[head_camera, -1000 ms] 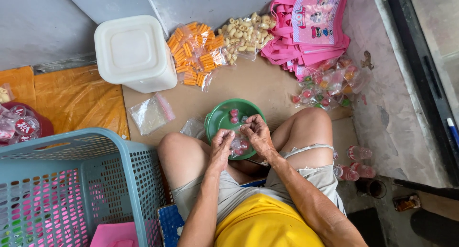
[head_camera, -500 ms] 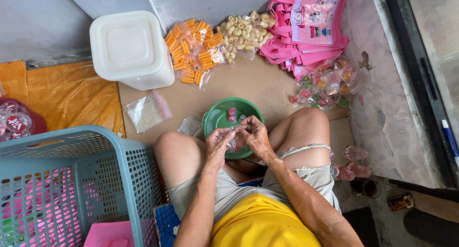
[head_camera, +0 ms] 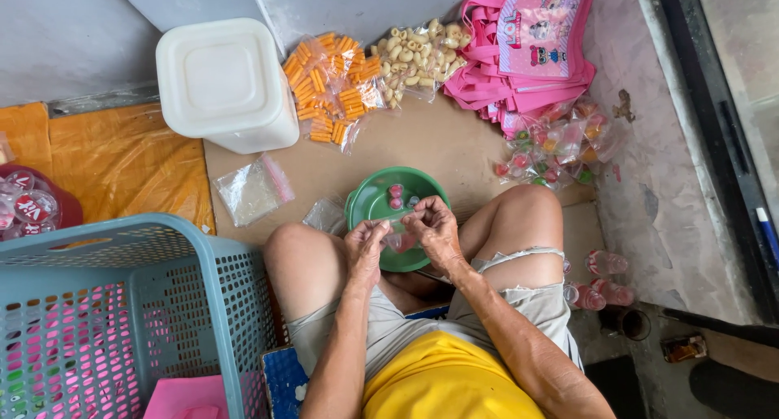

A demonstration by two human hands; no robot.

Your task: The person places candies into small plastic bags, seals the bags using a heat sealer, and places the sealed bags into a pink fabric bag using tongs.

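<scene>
Seated on floor. Left hand [head_camera: 365, 244] and right hand [head_camera: 430, 224] meet over near rim of green bowl [head_camera: 369, 200], fingers pinched on one small clear bag [head_camera: 400, 239] stretched crosswise between them. Bag hangs over bowl, equally near both hands. Blue basket [head_camera: 203, 305] sits left.

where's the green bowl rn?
Head view, centre: the green bowl sits on the brown cardboard between the person's knees, partly under the left hand and right hand, below the bag of orange snacks.
</scene>
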